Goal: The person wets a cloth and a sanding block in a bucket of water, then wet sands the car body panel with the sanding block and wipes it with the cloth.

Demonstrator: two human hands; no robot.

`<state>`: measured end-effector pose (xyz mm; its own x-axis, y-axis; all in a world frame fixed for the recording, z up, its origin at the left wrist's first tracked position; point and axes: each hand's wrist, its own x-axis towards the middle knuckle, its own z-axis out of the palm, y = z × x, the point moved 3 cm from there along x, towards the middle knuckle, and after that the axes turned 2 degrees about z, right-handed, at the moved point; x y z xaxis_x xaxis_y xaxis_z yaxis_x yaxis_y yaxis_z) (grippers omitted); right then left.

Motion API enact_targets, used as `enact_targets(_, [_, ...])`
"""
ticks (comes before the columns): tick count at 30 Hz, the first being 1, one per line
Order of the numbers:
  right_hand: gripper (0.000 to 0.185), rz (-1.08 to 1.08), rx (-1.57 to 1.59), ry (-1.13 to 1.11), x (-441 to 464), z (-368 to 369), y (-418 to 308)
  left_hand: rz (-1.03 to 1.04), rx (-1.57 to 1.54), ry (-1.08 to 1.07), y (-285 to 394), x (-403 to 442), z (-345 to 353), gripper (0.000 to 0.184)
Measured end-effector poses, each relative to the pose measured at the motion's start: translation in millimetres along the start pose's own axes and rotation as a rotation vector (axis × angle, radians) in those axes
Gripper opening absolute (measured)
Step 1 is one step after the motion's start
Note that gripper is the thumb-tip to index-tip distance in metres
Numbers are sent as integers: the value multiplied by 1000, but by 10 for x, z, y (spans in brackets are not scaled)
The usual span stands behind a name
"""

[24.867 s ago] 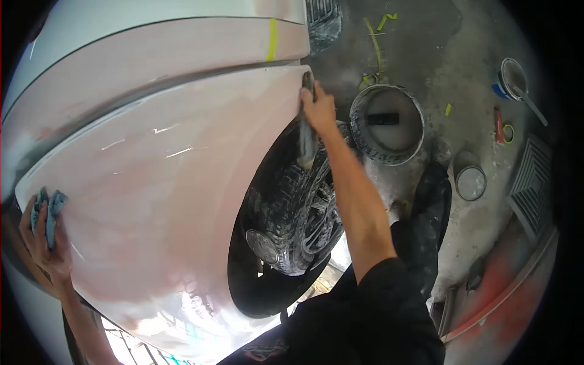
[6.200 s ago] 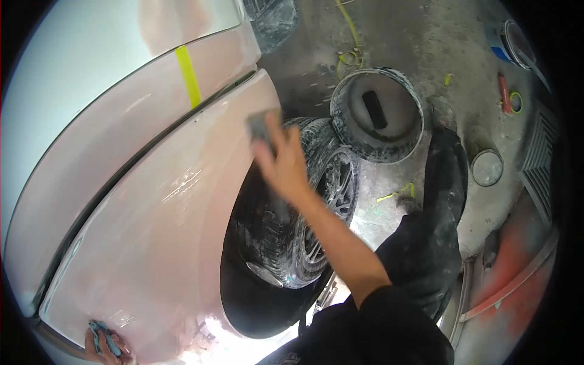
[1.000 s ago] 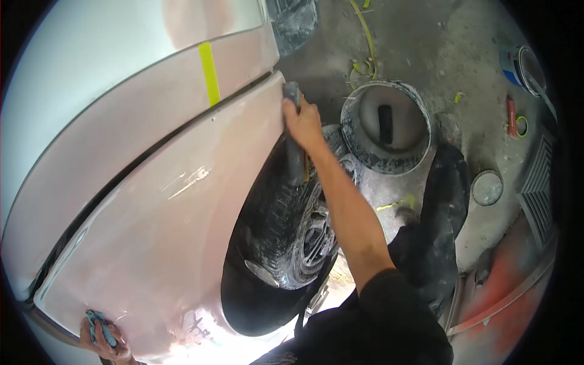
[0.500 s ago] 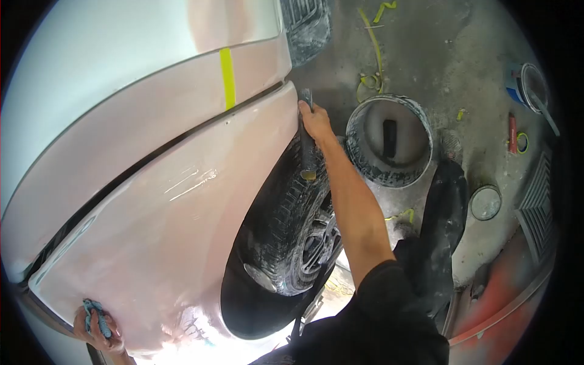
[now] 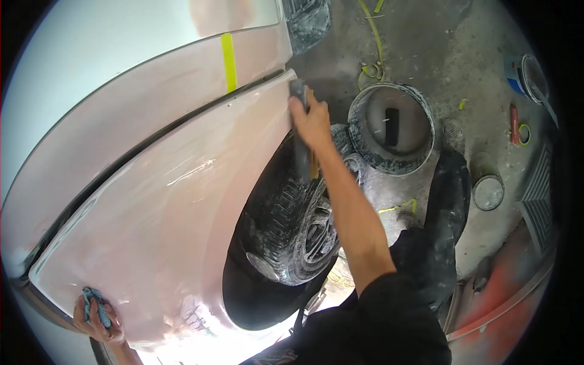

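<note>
My right hand (image 5: 312, 123) is wrapped around a long dark sanding block (image 5: 300, 146). The block's upper end lies against the front edge of a pinkish, primed fender (image 5: 164, 201), over the wheel arch. Below it is the dusty tire (image 5: 274, 237). At the lower left, my left hand (image 5: 97, 325) is closed on a crumpled blue cloth (image 5: 96, 307) and rests on the fender near its edge. Wet streaks shine mid-panel. A strip of yellow-green tape (image 5: 229, 61) crosses the panel above the dark gap.
A bucket (image 5: 392, 128) of greyish water with a dark block in it stands right of the wheel. Farther right are a blue can (image 5: 527, 79), a red tube (image 5: 514, 121), a tape roll (image 5: 524, 134) and a round tin (image 5: 488, 193). My leg (image 5: 447, 213) is beside the bucket.
My right hand and the sanding block have shifted slightly, with the block's upper end now on the fender edge. The view has shifted a little. The left hand still holds the cloth.
</note>
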<state>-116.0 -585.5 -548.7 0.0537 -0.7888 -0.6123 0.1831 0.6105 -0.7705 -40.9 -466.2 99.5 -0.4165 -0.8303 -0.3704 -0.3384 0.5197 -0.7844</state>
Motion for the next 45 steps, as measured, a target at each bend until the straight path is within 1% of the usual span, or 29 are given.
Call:
enact_targets(1, [69, -20, 67, -62, 323, 127, 287, 2, -6, -2, 11, 24, 7, 32])
enact_targets(2, [69, -12, 34, -25, 225, 94, 210, 1, -13, -7, 17, 38, -9, 32])
enact_targets(4, [69, 1, -47, 42, -287, -2, -120, -5, 21, -26, 40, 89, -47, 32])
enact_targets(6, [69, -238, -138, 84, -1121, -13, -608, -18, 5, -24, 63, 76, -46, 33])
enact_targets(8, [69, -315, -77, -4, -1635, 15, -815, -25, -47, -1, 51, 74, -25, 33])
enact_targets(9, [70, -325, -85, 4, -1565, 20, -760, -19, -22, -8, 50, 79, -26, 34])
enact_targets(11, [70, -354, -101, 33, -1093, -37, -617, -7, 28, -5, 57, 82, -11, 35])
enact_targets(13, [66, -117, -70, 61, -364, 4, -279, -16, 9, -12, 47, 19, 19, 34])
enact_targets(15, [66, -55, -83, 56, -61, 14, -174, -10, 7, -6, 27, 72, -24, 33])
enact_targets(16, [66, -21, -101, 52, -40, -20, -152, -5, -1, -7, 42, 95, -23, 32])
enact_targets(17, [64, -57, -105, 65, -214, 7, -123, -10, -8, -5, 59, 110, -16, 32])
enact_targets(19, [63, -241, -145, 80, -979, -28, -546, -26, -16, -4, 83, 130, -16, 30])
enact_targets(20, [66, -313, -144, 34, -1352, -43, -729, -26, -18, -23, 72, 124, -41, 29])
enact_targets(21, [67, -335, -89, -7, -1595, -17, -787, -23, -15, -18, 66, 101, -49, 29])
enact_targets(22, [67, -341, -105, 9, -1535, -19, -755, -18, -12, -9, 58, 74, -32, 29])
enact_targets(24, [67, -358, -137, 47, -1135, -60, -626, 1, -12, -3, 22, 52, 21, 29])
enact_targets(26, [68, -96, -102, 58, -357, 35, -173, 9, 1, 3, 7, 35, -9, 28])
enact_targets(27, [67, -7, -61, 21, -13, 69, 67, 3, -8, 0, 10, 46, -25, 28])
enact_targets(30, [68, 25, -143, 23, 26, 56, 139, -1, -12, -8, 31, 77, -14, 28])
enact_targets(31, [69, -58, -108, 42, -317, 2, -71, -3, 21, -17, 38, 90, -25, 29])
enact_targets(32, [70, -194, -163, 56, -724, -53, -366, -6, 54, -30, 54, 87, -25, 29])
enact_targets(34, [77, -400, -174, -3, -1495, -62, -739, -26, 13, -15, 58, 75, -36, 29])
enact_targets(36, [69, -385, -105, -15, -1507, -46, -738, -25, -10, -13, 52, 79, -26, 29])
enact_targets(38, [69, -311, -87, 35, -918, -20, -500, -11, -5, 1, 49, 88, -11, 30])
enact_targets(39, [66, -153, -37, 24, -534, -58, -387, 11, 19, -9, 60, 121, -27, 29])
enact_targets(40, [68, -8, -35, 9, -126, 0, -149, 2, 6, -8, 67, 110, -30, 29])
enact_targets(41, [70, -6, 62, -32, 294, 158, 274, -2, -9, -4, 59, 93, -17, 29])
enact_targets(44, [70, 13, -109, 6, 154, 58, 166, -6, -14, -12, 40, 97, -15, 28])
enact_targets(45, [69, -26, -80, 35, -219, -17, -82, -14, -11, -16, 51, 77, -20, 28])
